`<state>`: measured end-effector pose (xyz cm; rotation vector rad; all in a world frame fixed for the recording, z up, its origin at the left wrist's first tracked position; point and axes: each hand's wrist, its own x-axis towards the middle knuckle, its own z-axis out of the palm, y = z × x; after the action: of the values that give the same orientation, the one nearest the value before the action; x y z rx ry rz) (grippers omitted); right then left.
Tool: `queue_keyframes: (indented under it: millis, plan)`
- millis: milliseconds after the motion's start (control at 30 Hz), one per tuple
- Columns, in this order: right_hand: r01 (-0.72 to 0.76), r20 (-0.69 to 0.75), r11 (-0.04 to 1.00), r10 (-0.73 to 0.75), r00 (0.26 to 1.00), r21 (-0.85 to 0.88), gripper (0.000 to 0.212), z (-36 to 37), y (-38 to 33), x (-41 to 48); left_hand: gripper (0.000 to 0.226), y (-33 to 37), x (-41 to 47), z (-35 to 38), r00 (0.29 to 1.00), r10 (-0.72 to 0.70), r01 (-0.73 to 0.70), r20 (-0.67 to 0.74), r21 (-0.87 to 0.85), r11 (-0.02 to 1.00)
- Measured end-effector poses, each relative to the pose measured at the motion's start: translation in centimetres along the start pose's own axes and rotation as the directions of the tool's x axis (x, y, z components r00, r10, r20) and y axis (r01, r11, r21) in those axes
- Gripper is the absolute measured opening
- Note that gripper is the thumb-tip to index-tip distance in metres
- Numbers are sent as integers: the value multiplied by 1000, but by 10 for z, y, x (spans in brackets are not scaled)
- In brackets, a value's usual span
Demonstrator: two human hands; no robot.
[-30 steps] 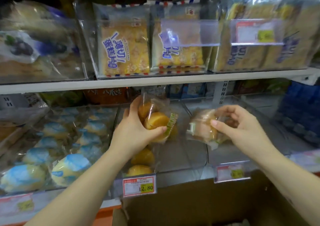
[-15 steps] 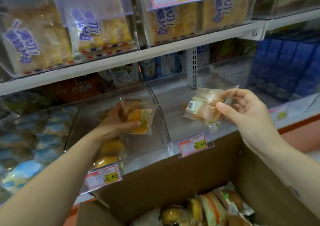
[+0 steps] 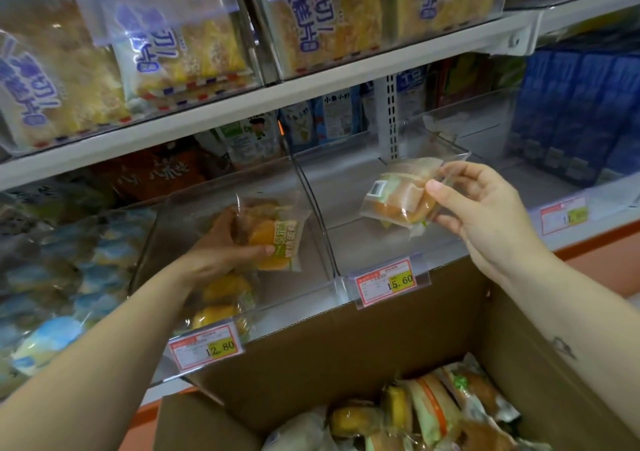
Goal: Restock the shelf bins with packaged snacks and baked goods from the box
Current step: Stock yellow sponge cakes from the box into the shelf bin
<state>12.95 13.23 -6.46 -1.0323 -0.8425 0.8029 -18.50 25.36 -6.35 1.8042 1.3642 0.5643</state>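
My left hand (image 3: 221, 253) grips a yellow cake packet (image 3: 273, 239) inside the 12.80 bin (image 3: 298, 315), above two like packets (image 3: 225, 294) at its near end. I judge that bin partly filled. To the right, my right hand (image 3: 485, 215) pinches a clear-wrapped sandwich cake (image 3: 398, 197) over the 15.60 bin (image 3: 353, 239), whose floor shows bare. Near me, the box (image 3: 346, 339) holds many more snacks (image 3: 429, 412), so most of the restocking is left.

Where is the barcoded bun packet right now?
In the head view, right of centre: the barcoded bun packet is pinched by the right hand over the clear bin tagged 15.60.
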Motion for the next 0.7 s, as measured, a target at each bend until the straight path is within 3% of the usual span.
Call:
queue_keyframes:
  millis: [133,233,367,533,600,700]
  plan:
    - [-24,-2,1000,24,1000,12,25,-1,3,-1,115,-2,1,2,999,-10,1,37,224,975]
    - [-38,15,999,38,999,13,23,2,7,-2,101,-1,12,14,991,50,-115,127,582,805]
    - [-48,30,999,48,998,6,23,6,12,-2,88,5,29,25,976,78,-198,205,676,710]
    - [-50,33,999,51,998,-20,25,5,15,-1,80,9,30,35,979,-1,-182,204,876,446]
    - [-58,40,998,59,997,-21,25,5,16,-2,82,10,25,38,985,74,-171,155,912,373]
    - [-57,47,998,58,997,-41,26,8,15,-5,88,12,15,41,979,188,-150,84,918,367]
